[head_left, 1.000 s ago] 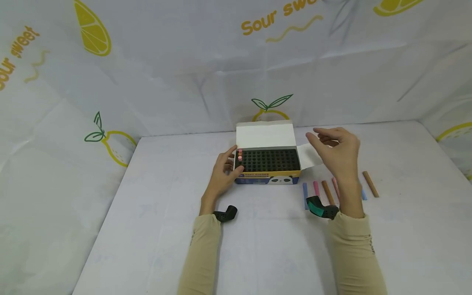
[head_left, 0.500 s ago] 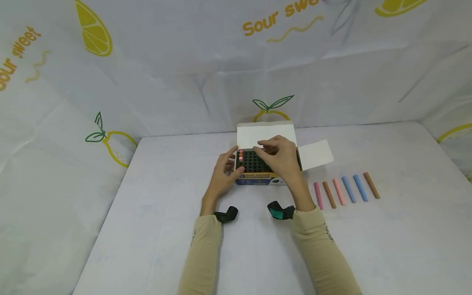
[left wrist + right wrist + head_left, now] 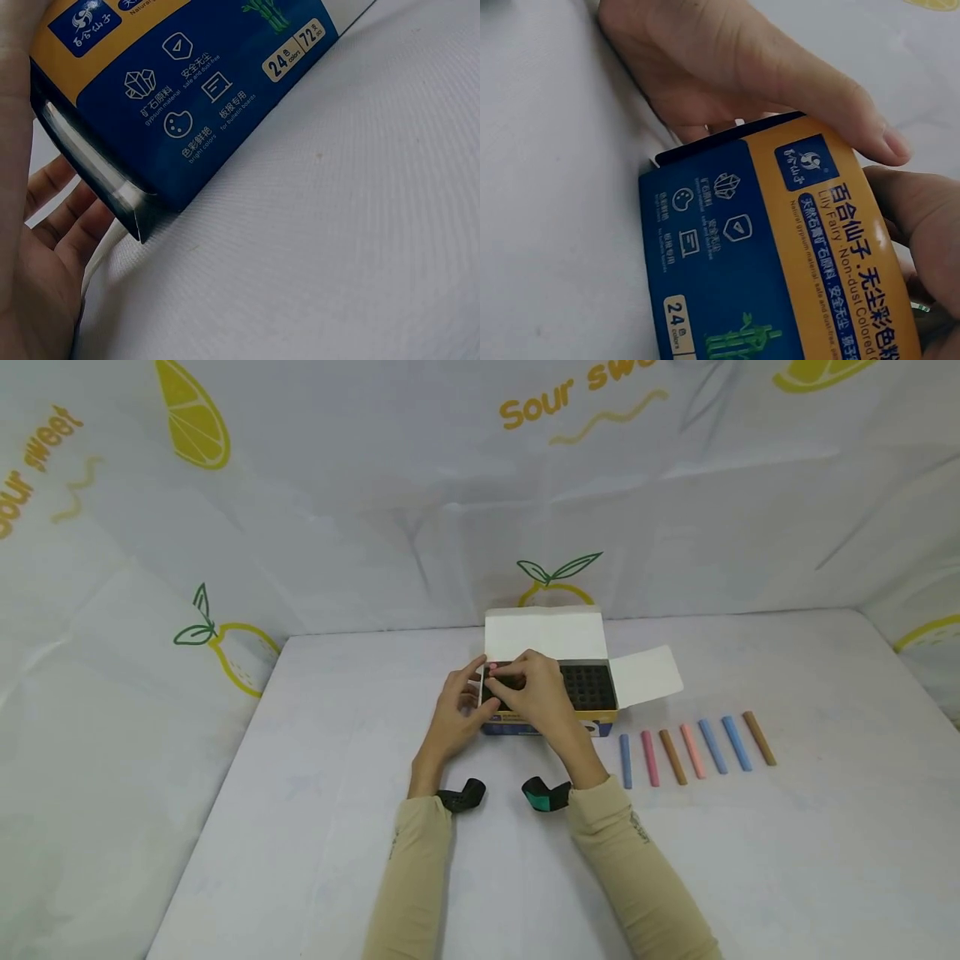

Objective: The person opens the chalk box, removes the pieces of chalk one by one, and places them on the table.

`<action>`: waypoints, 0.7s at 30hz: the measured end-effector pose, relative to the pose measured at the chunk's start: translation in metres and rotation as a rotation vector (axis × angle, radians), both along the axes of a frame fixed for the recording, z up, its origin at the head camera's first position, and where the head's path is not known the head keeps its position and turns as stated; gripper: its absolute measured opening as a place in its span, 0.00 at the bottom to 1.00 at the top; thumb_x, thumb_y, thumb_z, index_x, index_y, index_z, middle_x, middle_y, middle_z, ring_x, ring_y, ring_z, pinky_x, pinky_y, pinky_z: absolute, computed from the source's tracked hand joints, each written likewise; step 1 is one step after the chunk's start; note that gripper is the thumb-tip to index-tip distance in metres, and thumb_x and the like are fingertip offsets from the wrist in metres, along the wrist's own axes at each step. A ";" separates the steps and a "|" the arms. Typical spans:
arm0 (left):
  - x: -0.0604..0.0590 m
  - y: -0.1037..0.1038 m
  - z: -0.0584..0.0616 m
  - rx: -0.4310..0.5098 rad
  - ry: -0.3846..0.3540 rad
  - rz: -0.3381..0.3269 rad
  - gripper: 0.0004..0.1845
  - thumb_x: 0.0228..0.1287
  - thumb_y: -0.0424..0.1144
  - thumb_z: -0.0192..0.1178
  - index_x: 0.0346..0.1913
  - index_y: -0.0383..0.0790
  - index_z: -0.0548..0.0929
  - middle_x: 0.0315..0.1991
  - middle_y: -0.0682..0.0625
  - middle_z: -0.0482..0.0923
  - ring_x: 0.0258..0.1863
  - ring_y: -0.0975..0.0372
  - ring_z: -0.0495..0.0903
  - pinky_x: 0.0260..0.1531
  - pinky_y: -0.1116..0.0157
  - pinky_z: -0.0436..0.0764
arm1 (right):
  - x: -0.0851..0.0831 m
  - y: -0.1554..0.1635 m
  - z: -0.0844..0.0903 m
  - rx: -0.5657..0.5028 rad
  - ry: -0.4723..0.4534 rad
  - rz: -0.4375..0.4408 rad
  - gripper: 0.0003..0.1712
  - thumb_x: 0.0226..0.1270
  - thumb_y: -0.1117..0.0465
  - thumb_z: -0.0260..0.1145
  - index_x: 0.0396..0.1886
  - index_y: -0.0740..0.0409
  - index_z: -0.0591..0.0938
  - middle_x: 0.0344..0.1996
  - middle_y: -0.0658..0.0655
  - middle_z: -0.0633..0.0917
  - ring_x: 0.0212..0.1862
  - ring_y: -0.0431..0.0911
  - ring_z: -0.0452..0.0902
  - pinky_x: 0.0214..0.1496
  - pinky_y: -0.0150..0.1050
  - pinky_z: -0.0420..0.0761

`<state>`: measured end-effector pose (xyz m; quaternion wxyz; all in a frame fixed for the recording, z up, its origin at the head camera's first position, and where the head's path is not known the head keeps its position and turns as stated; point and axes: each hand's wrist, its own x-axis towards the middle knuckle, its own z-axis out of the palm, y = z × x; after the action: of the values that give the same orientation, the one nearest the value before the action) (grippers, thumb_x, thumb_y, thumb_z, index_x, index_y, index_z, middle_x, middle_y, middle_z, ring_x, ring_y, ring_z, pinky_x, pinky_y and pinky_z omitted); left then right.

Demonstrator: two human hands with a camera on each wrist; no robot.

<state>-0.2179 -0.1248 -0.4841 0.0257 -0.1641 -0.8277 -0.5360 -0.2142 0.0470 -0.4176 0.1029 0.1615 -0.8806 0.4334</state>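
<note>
A chalk box [image 3: 512, 727] stands at the back of the table, its white lid [image 3: 547, 633] raised behind. Inside is a black holder [image 3: 588, 685] with rows of holes. My left hand [image 3: 452, 703] grips the left end, thumb over the front top edge, fingers behind the side, as the left wrist view shows the fingers [image 3: 61, 214]. Over the left holes, the thumb and forefinger of my right hand [image 3: 538, 689] pinch at a chalk stick, which they largely hide. A pink chalk end [image 3: 492, 667] shows just above them. In the right wrist view, my right hand [image 3: 928, 240] is partly cut off.
Several chalk sticks lie in a row right of the box, from a blue chalk [image 3: 626, 762] to a brown chalk [image 3: 760, 738]. A white side flap [image 3: 647, 677] folds out from the box's right end. A printed cloth [image 3: 360, 543] hangs behind the table.
My right hand has moved left from beside the box's right flap to the chalk at its left end, its thumb and forefinger drawing together. My left hand has stayed on the box.
</note>
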 end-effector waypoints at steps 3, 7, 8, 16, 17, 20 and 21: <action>0.000 0.000 0.000 -0.008 0.000 0.001 0.56 0.53 0.85 0.50 0.79 0.54 0.64 0.61 0.39 0.70 0.52 0.52 0.75 0.55 0.55 0.80 | 0.001 0.000 -0.001 0.018 -0.001 -0.020 0.13 0.61 0.63 0.77 0.42 0.68 0.91 0.36 0.65 0.84 0.32 0.51 0.77 0.33 0.36 0.75; -0.001 0.000 -0.001 -0.007 -0.002 0.007 0.56 0.53 0.85 0.49 0.79 0.54 0.64 0.60 0.38 0.70 0.52 0.51 0.76 0.55 0.55 0.80 | 0.003 -0.002 0.000 0.026 -0.017 -0.031 0.13 0.61 0.64 0.77 0.42 0.69 0.91 0.38 0.65 0.85 0.36 0.53 0.80 0.34 0.39 0.79; -0.001 0.000 -0.001 -0.004 -0.003 0.007 0.56 0.52 0.86 0.49 0.79 0.54 0.64 0.60 0.38 0.70 0.52 0.51 0.76 0.55 0.55 0.80 | 0.003 -0.003 0.000 0.026 -0.020 -0.030 0.12 0.62 0.64 0.77 0.41 0.70 0.90 0.39 0.65 0.85 0.36 0.53 0.80 0.34 0.40 0.80; -0.001 0.000 -0.002 0.014 -0.016 0.003 0.56 0.51 0.85 0.50 0.78 0.55 0.65 0.61 0.39 0.70 0.54 0.52 0.74 0.56 0.56 0.79 | 0.004 -0.006 0.001 -0.004 0.028 -0.021 0.10 0.64 0.66 0.75 0.41 0.70 0.90 0.40 0.64 0.86 0.37 0.53 0.81 0.34 0.39 0.79; 0.000 0.000 -0.002 0.012 -0.017 0.003 0.57 0.51 0.86 0.50 0.78 0.55 0.64 0.62 0.39 0.70 0.54 0.52 0.74 0.56 0.56 0.79 | 0.004 -0.006 0.001 -0.020 0.039 -0.024 0.10 0.64 0.66 0.74 0.41 0.70 0.90 0.39 0.64 0.86 0.37 0.53 0.80 0.33 0.37 0.77; 0.000 0.000 0.000 0.009 -0.015 0.002 0.59 0.49 0.87 0.49 0.79 0.53 0.65 0.62 0.38 0.69 0.54 0.51 0.74 0.56 0.55 0.79 | 0.002 -0.006 0.004 -0.087 0.075 -0.043 0.11 0.65 0.65 0.74 0.42 0.69 0.91 0.38 0.64 0.85 0.34 0.52 0.78 0.33 0.34 0.73; 0.000 0.000 0.000 0.005 -0.012 0.002 0.59 0.49 0.87 0.49 0.79 0.52 0.64 0.61 0.38 0.70 0.54 0.51 0.74 0.56 0.55 0.79 | 0.002 -0.007 0.005 -0.114 0.087 -0.049 0.11 0.65 0.64 0.73 0.42 0.69 0.91 0.38 0.64 0.85 0.34 0.52 0.79 0.33 0.35 0.74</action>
<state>-0.2179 -0.1250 -0.4841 0.0220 -0.1599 -0.8266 -0.5392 -0.2126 0.0405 -0.4122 0.1608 0.1527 -0.8530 0.4725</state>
